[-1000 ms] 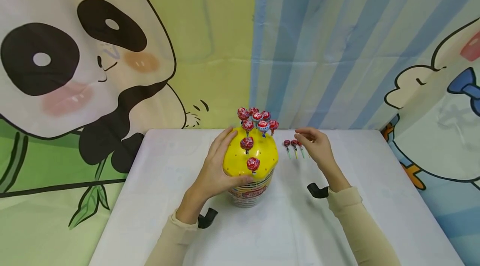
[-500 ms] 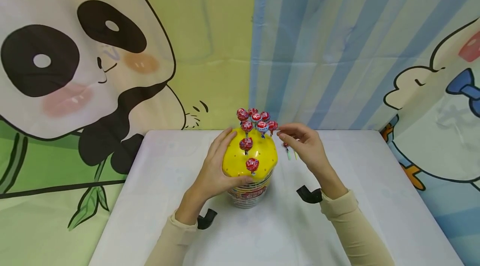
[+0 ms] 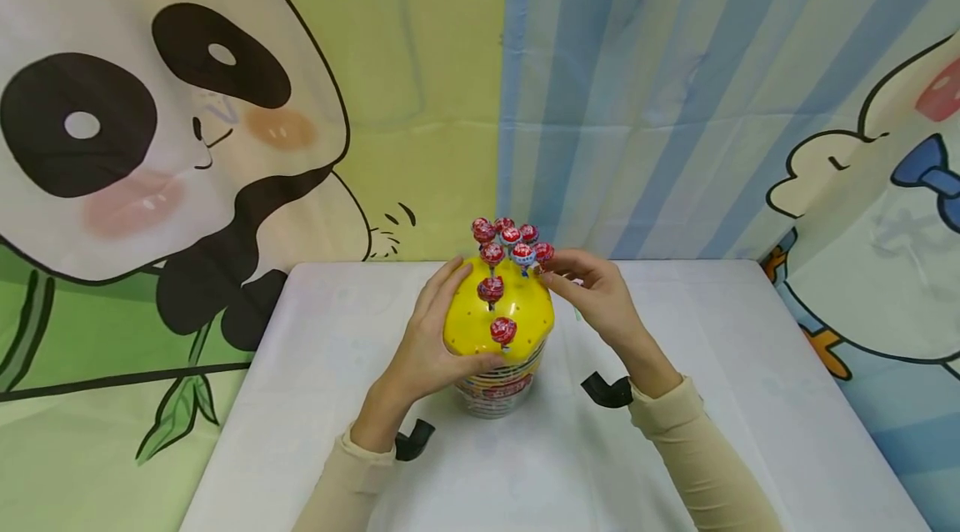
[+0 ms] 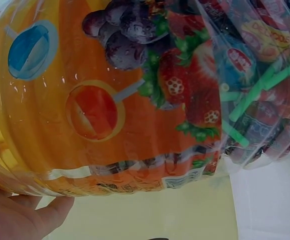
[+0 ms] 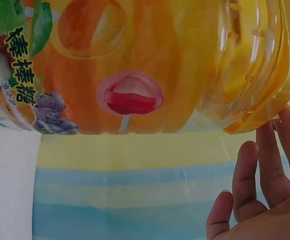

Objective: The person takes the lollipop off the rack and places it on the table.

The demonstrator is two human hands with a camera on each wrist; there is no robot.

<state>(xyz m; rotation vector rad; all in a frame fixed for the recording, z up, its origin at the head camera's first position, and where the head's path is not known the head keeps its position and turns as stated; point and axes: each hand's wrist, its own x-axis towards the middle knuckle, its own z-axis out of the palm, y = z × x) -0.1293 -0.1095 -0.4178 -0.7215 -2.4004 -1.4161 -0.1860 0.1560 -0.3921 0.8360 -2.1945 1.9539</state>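
Head view: left fingers point(image 3: 446, 290) grip a glossy, domed yellow lid point(image 3: 527, 304); whether right fingers point(image 3: 583, 263) pinch anything is unclear.

Head view looking forward-down from above, wrist views close, sharing the jar point(image 4: 125, 100)

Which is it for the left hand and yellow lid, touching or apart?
Touching: the head view shows the left hand gripping the lid, thumb along its front edge.

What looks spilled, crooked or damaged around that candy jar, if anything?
Nothing stands out. The jar stands upright, its yellow lid gripped by the left hand, and lollipops stick up from it. Whether the right hand holds anything is unclear.
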